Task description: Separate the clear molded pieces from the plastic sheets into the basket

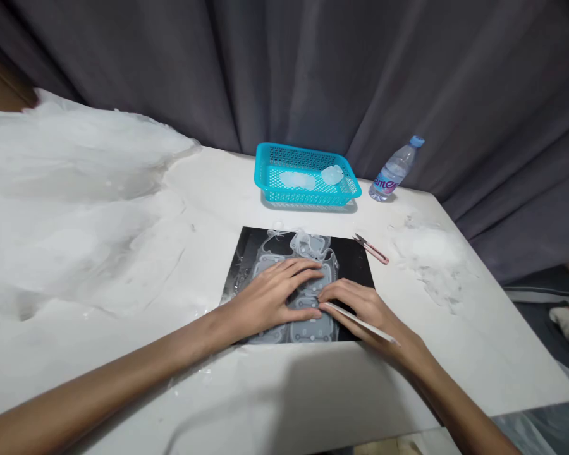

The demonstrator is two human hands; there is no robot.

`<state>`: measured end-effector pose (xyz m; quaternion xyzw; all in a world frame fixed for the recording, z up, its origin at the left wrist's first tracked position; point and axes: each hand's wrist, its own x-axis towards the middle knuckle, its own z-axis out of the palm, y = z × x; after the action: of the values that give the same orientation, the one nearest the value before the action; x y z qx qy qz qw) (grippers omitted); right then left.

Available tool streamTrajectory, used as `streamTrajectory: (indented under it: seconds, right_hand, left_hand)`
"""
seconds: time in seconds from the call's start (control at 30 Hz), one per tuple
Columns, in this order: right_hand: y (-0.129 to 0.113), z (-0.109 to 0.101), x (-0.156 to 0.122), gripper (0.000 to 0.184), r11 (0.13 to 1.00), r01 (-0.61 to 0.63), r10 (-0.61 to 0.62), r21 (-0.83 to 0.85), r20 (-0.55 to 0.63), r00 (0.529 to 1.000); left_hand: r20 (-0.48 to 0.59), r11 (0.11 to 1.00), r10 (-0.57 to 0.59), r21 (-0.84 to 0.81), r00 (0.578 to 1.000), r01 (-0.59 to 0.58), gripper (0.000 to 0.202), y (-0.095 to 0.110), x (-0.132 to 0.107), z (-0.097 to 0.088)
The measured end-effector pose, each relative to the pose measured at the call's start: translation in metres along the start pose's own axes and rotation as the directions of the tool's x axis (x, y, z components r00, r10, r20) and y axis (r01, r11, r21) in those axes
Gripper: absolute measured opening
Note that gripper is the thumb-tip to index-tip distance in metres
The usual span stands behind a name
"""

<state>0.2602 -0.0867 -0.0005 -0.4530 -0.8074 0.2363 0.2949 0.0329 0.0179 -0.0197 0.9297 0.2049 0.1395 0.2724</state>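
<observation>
A sheet of translucent, rounded-square moulded pieces (313, 327) lies on a black mat (353, 259). My left hand (282, 287) rests flat on the sheet with its fingers spread. In my right hand (353, 300) is a thin white pen-like tool (365, 325), its tip hidden by the fingers close to the sheet's right side. Loose curled strips of clear trim (306, 243) lie at the far end of the sheet. Small pink-handled thread snips (372, 249) rest beside the mat's right edge.
A blue basket (308, 199) holding a few translucent pieces stands at the back of the white table (218, 189). To its right is a water bottle (393, 170). Piled clear film (76, 189) covers the left side, with scraps (431, 259) on the right. A grey curtain hangs behind.
</observation>
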Motion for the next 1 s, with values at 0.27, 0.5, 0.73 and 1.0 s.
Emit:
streamTrajectory:
  seconds: [0.27, 0.5, 0.73, 1.0]
  right_hand:
    - [0.009, 0.015, 0.008, 0.025, 0.93, 0.123, -0.134, -0.346, -0.01, 0.991]
    - [0.062, -0.046, 0.054, 0.027, 0.943, -0.313, 0.196, -0.11, -0.578, 0.792]
    - [-0.004, -0.034, 0.035, 0.019, 0.982, -0.164, 0.186, 0.092, -0.354, 0.916]
    - [-0.004, -0.022, 0.03, 0.033, 0.981, -0.103, 0.12, 0.165, -0.096, 0.988]
  left_hand:
    - [0.006, 0.993, -0.102, -0.061, 0.995, 0.102, 0.104, -0.009, -0.002, 0.006]
    - [0.031, 0.982, -0.161, -0.092, 0.986, 0.163, 0.126, -0.009, -0.001, 0.005]
    - [-0.262, 0.851, -0.417, -0.448, 0.87, 0.273, 0.057, 0.005, 0.002, -0.014]
    - [0.165, 0.615, -0.38, -0.69, 0.91, 0.381, 0.046, -0.005, 0.018, -0.022]
